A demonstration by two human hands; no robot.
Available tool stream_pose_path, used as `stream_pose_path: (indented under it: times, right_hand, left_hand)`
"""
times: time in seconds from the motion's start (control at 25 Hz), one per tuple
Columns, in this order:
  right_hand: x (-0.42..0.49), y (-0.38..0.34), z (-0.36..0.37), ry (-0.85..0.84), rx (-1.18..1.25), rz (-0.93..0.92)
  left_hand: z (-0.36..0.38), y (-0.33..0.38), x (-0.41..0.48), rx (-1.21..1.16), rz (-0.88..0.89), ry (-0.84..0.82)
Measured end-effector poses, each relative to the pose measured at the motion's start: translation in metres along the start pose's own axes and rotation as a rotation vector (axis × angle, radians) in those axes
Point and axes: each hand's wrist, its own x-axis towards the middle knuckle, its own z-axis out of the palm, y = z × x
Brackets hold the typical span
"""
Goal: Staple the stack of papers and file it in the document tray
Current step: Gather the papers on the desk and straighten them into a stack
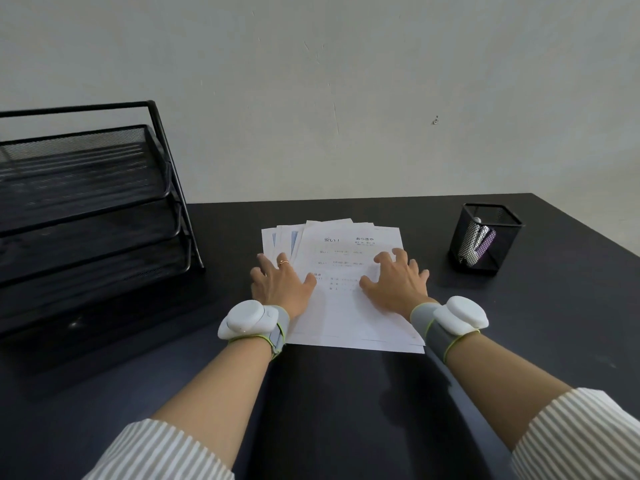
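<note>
A loose, fanned stack of white printed papers [349,306] lies flat on the black table in the middle of the view. My left hand [280,284] rests palm down on the stack's left side, fingers spread. Spread the same way, my right hand [396,280] presses on the right side. Neither hand grips a sheet. A black mesh document tray [86,202] with stacked tiers stands at the left. A purple and grey stapler [479,242] sits upright inside a black mesh cup [485,239] to the right of the papers.
The black table [329,410] runs up to a pale wall at the back. Its right edge slants away past the mesh cup. Both wrists carry white devices on grey bands.
</note>
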Motion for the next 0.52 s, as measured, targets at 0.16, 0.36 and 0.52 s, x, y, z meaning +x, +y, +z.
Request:
stream_pose_path:
  times: [0.16,0.36,0.52]
  right_hand:
    - [0.001,-0.009,0.003,0.001,0.041,-0.055]
    - [0.001,-0.021,0.003,-0.025,0.086,-0.1]
    - [-0.001,-0.026,0.005,-0.03,0.093,-0.132]
  left_hand:
    - [-0.003,-0.004,0.005,-0.014,-0.059,-0.053]
    - [-0.012,-0.003,0.02,-0.134,-0.107,-0.085]
    - [-0.014,-0.005,0.021,-0.225,-0.128,-0.017]
